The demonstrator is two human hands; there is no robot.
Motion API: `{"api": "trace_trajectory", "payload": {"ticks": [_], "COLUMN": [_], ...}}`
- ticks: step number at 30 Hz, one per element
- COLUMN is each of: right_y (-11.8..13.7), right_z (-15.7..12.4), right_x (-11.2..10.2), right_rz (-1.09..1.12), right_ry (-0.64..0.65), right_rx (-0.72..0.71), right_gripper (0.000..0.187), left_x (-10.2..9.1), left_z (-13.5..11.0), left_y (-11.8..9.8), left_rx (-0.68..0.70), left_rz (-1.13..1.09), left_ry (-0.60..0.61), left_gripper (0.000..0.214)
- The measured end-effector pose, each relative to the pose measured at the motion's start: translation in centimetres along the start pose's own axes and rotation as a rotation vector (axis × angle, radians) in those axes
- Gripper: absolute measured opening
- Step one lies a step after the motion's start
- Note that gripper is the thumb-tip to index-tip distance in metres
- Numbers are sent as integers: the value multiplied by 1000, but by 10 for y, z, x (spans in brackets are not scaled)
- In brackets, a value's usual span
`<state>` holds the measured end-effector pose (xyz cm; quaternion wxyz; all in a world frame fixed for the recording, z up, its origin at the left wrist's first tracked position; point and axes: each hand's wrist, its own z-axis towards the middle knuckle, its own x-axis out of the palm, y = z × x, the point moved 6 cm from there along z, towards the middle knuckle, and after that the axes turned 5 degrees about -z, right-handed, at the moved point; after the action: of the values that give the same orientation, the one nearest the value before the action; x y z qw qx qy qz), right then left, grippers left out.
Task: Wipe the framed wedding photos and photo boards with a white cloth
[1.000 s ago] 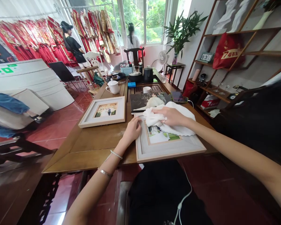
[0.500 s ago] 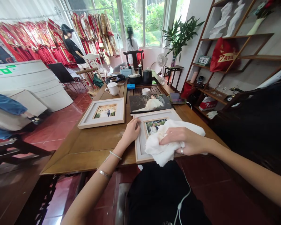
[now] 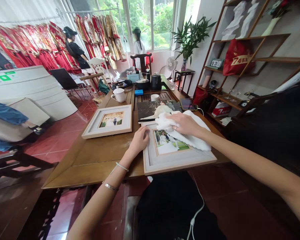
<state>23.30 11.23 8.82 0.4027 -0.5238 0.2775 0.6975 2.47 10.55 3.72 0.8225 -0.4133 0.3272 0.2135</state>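
Left hand (image 3: 139,138) lay at left edge of right frame (image 3: 173,159), presumably steadying it, grip unclear; right hand (image 3: 186,124) clutched cloth (image 3: 165,122).

Your cloth (image 3: 196,128) looks soft and matt; the picture frame (image 3: 162,163) beneath it shows pale, matt wood. Your table (image 3: 107,150) is brown wood with a sheen, the bracelet (image 3: 111,187) nearer your elbow shiny metal, the lidded cup (image 3: 119,95) glossy.

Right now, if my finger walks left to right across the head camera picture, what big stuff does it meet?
Curved white counter → left framed photo → left hand → white cloth → red bag.
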Motion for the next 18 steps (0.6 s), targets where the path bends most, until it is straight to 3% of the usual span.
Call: {"api": "trace_trajectory", "payload": {"ticks": [7, 11, 18], "right_y": [15, 49, 97], "right_z": [31, 21, -15], "right_x": [17, 17, -3], "right_rz": [94, 182, 347], "right_ry": [150, 197, 188], "right_rx": [36, -83, -390], "right_gripper": [75, 73, 65], "left_x": [-2, -6, -14], "left_z": [2, 6, 8], "left_y": [-1, -2, 1], "left_rx": [-15, -70, -127], "left_rz": [-14, -49, -77], "left_ry": [-16, -25, -44], "left_gripper": [20, 28, 40]}}
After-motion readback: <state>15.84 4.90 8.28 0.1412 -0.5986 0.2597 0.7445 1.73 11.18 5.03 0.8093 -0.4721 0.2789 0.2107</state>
